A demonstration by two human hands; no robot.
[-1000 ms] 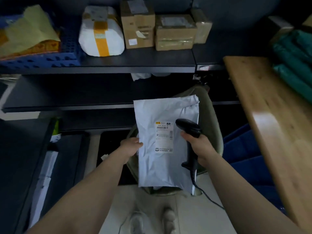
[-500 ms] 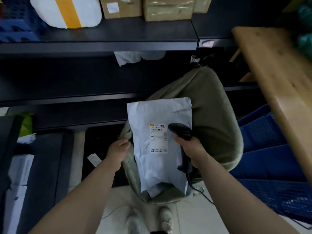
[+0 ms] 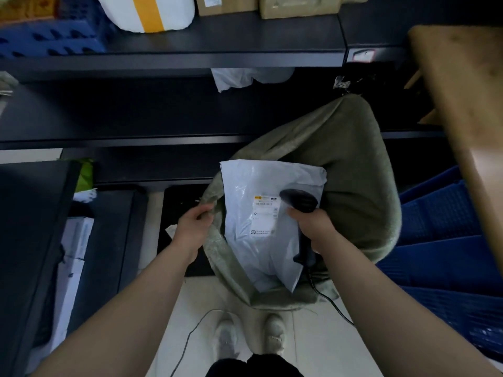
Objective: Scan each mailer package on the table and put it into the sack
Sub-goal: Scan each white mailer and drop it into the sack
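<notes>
I see the mailer (image 3: 245,257) as thin glossy plastic film, wrinkled, with a matt paper label (image 3: 265,216). The sack (image 3: 353,172) looks like rough woven cloth. The scanner (image 3: 299,200) is matt black plastic, the desk (image 3: 468,104) smooth wood, the shelf (image 3: 231,40) matt and dark.

Top shelf (image 3: 245,42): I see a white parcel (image 3: 174,12), yellow-taped, beside cardboard boxes (image 3: 226,5).
Right side: I see blue crates (image 3: 441,240).

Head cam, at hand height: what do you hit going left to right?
In order: white box → left hand gripping the sack rim → mailer → right hand holding the scanner → blue crates → wooden table.
</notes>
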